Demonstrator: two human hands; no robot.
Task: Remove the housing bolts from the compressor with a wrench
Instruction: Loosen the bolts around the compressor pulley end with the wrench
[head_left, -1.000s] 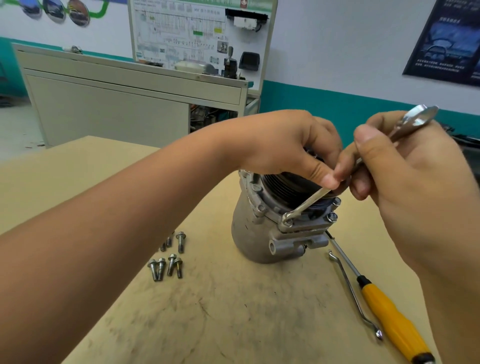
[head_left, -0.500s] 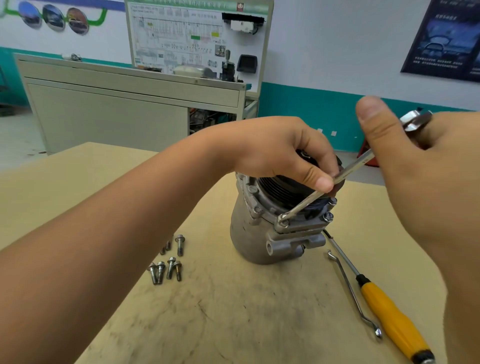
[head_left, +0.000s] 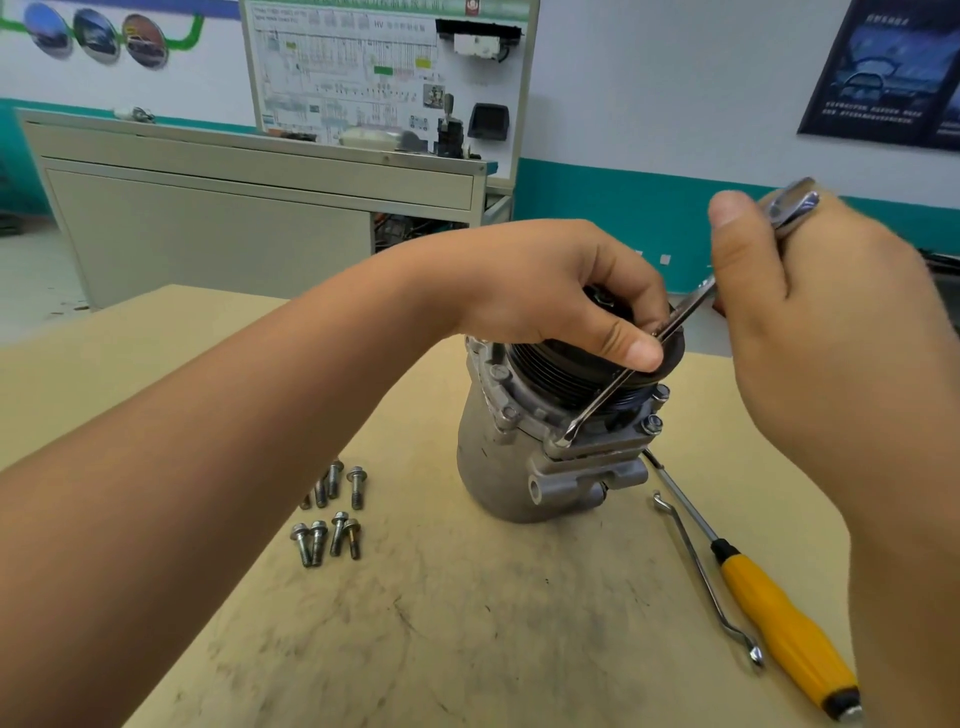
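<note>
Centrally, compressor (head_left: 498, 467) on scuffed tan table (head_left: 467, 649); grey cabinet (head_left: 208, 234) behind.

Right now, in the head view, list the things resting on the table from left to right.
Loose bolts → compressor → yellow-handled screwdriver. The thin bent metal tool crosses the screwdriver's span, so it is left out.

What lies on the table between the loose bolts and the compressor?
Nothing: the head view shows only bare, scuffed table between the loose bolts and the compressor.
</note>
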